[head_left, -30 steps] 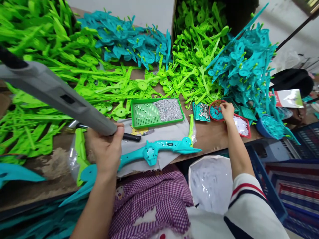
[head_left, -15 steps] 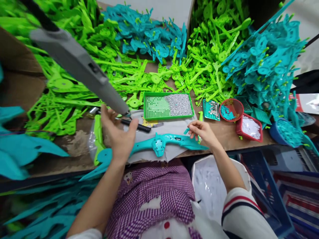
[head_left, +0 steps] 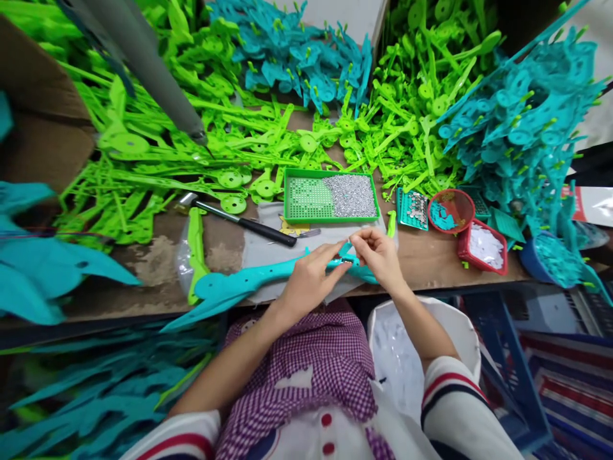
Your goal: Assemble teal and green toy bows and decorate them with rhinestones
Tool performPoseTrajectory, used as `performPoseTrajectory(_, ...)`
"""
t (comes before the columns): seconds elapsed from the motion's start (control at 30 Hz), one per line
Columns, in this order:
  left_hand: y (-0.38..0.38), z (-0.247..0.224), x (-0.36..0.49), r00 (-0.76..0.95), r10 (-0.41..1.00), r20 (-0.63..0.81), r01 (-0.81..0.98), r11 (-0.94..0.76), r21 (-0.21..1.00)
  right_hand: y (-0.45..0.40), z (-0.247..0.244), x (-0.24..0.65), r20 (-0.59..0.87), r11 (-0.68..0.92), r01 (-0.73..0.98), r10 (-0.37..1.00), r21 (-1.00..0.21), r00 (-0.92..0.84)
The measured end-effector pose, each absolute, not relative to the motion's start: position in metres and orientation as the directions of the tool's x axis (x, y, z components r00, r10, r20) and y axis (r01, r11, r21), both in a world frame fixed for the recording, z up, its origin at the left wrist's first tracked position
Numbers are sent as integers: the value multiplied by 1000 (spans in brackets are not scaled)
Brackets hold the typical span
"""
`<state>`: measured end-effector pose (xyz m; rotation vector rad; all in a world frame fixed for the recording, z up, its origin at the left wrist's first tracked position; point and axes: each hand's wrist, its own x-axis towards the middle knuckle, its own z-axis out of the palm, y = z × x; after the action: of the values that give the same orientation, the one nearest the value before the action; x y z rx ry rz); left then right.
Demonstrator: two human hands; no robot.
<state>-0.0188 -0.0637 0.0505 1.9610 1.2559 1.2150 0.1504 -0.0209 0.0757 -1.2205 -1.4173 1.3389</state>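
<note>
Two hands [head_left: 309, 278] [head_left: 382, 257] together, gripping teal part [head_left: 261, 273] and small teal tab [head_left: 345, 248]; brown bench [head_left: 424, 255], lime heaps [head_left: 416, 121] behind.

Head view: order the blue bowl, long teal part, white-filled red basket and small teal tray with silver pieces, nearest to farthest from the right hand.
1. Long teal part: beneath the right hand.
2. Small teal tray: just beyond, slightly right.
3. White-filled red basket: farther right.
4. Blue bowl: farthest right.

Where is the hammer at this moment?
In the head view, the hammer lies left of centre on the table, its black handle reaching onto the grey cloth, near the green tray.
</note>
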Motion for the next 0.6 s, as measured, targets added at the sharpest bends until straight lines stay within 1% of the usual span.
performPoseTrajectory(0.1, -68, 49, -22, 103, 907, 408, 513, -399, 760, -23, 73, 151, -58, -26, 167, 981, -986, -187)
performPoseTrajectory(0.17, -65, 47, -20, 62, 937, 344, 486, -329, 810, -24, 74, 150, -56, -14, 186, 973, -983, -224)
performPoseTrajectory(0.23, -59, 45, -18, 116, 976, 183, 334, -212, 918, -23, 75, 151, -62, -10, 183, 957, -983, -284)
performPoseTrajectory(0.3, -54, 45, -16, 269, 963, 27, 122, -62, 991, -17, 75, 154, -90, -27, 174, 926, -984, -366)
performPoseTrajectory(0.33, -52, 46, -16, 347, 938, -13, 43, -2, 999, -12, 74, 158, -98, -31, 169, 908, -985, -408)
performPoseTrajectory(0.37, -51, 47, -17, 391, 920, -25, 5, 25, 1000, -6, 72, 162, -98, -25, 168, 890, -986, -445)
performPoseTrajectory(0.4, -52, 47, -21, 391, 920, -13, 16, 7, 1000, 1, 70, 167, -87, -1, 178, 873, -984, -479)
performPoseTrajectory(0.43, -53, 48, -28, 348, 937, 18, 79, -48, 996, 10, 68, 173, -67, 47, 208, 857, -977, -510)
performPoseTrajectory(0.47, -56, 47, -37, 272, 960, 65, 186, -119, 975, 18, 66, 178, -43, 118, 259, 839, -959, -543)
performPoseTrajectory(0.5, -59, 45, -49, 187, 974, 130, 321, -185, 929, 26, 65, 182, -27, 203, 324, 810, -924, -586)
performPoseTrajectory(0.53, -63, 41, -63, 125, 974, 188, 461, -224, 859, 33, 64, 185, -29, 294, 389, 765, -873, -644)
performPoseTrajectory(0.57, -67, 36, -77, 102, 970, 222, 574, -239, 783, 39, 65, 187, -50, 384, 438, 703, -813, -709)
performPoseTrajectory(0.6, -71, 30, -91, 121, 967, 226, 653, -249, 716, 43, 65, 187, -82, 463, 464, 635, -755, -768)
